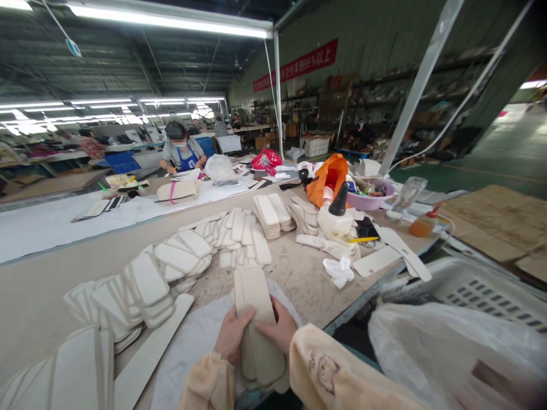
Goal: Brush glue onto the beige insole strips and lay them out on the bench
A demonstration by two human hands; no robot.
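Between both hands, near the table's front edge, is a small stack of long beige panels [259, 302] with rounded corners. My left hand [234, 330] grips the stack's left side, thumb across the top panel. On the right side my right hand [280, 324] holds it the same way, its fingers partly hidden beneath. The panels are slightly fanned, with one lying askew over another. Under them a sheet of white paper [188, 336] covers the table. More loose panels [147, 279] spread in overlapping rows to the left, and neat stacks [267, 216] stand farther back.
A white bottle with a black nozzle [337, 219], crumpled tissue [339, 272], an orange bag [328, 179] and a purple basin [371, 196] sit at the right. Beside the table edge is a grey crate [482, 290] with clear plastic. A person in a blue apron [187, 159] sits opposite.
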